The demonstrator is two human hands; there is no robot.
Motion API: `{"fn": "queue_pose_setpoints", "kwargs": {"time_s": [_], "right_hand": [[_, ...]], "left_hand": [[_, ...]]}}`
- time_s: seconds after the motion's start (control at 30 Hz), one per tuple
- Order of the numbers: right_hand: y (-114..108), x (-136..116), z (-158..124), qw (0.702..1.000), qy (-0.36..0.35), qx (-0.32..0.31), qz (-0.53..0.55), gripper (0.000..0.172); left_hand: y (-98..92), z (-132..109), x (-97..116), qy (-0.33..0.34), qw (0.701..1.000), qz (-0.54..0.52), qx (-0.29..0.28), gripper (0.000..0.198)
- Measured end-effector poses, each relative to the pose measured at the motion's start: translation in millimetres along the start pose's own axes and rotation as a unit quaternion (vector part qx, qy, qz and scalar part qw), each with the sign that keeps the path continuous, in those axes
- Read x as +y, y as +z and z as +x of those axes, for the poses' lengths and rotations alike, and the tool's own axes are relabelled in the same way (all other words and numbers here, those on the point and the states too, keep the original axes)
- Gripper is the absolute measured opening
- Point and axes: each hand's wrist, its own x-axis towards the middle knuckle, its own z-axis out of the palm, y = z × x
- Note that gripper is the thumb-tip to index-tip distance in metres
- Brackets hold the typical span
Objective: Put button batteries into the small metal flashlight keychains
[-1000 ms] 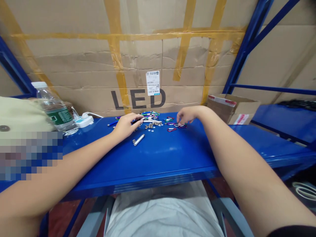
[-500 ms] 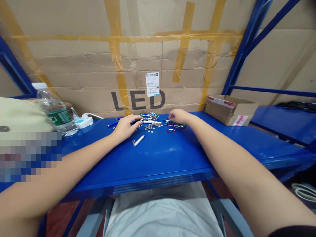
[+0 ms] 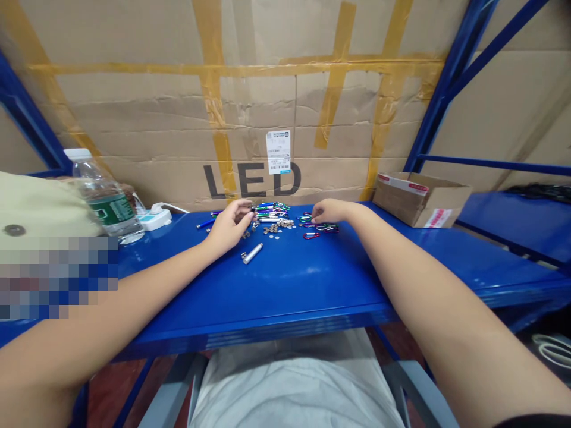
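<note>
My left hand (image 3: 229,227) is at the left side of a pile of coloured metal flashlights or pens (image 3: 273,211), thumb and fingers curled around something small and dark that I cannot make out. My right hand (image 3: 332,210) is over a group of coloured carabiners (image 3: 328,227), its fingers bent down and together; what they hold, if anything, is hidden. A red carabiner (image 3: 311,236) lies just in front of that group. Between the hands are small round button-like pieces (image 3: 273,228). Nearer to me a silver metal tube (image 3: 253,254) with a clip or ring lies alone.
A water bottle (image 3: 115,205) and a white power strip (image 3: 154,219) stand at the left on the blue table (image 3: 303,291). An open cardboard box (image 3: 419,199) is at the right. A big carton marked LED (image 3: 178,131) rises behind, between blue frame posts (image 3: 450,77).
My left fingers have risen off the pile and curled in. My right hand has shifted slightly right over the carabiners. The whole view has moved slightly.
</note>
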Motion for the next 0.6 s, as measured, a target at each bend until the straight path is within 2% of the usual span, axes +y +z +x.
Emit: {"fn": "queue_pose_setpoints", "kwargs": {"time_s": [0.13, 0.37, 0.5, 0.6], "right_hand": [[-1.9, -1.2, -2.5, 1.000, 0.005, -0.001, 0.009, 0.026], [1.9, -2.2, 2.7, 0.995, -0.051, 0.086, 0.027, 0.022], [14.1, -11.6, 13.8, 0.979, -0.107, 0.168, 0.037, 0.022], [25.6, -27.6, 23.2, 0.968, -0.173, 0.176, 0.037, 0.024]], "left_hand": [[-0.6, -0.6, -2.5, 0.003, 0.999, -0.044, 0.002, 0.039], [-0.5, -1.3, -2.6, -0.001, 1.000, -0.027, -0.015, 0.038], [-0.3, -1.3, -1.9, 0.004, 1.000, -0.021, -0.018, 0.035], [0.1, -1.7, 1.5, 0.010, 0.999, -0.032, -0.025, 0.032]]}}
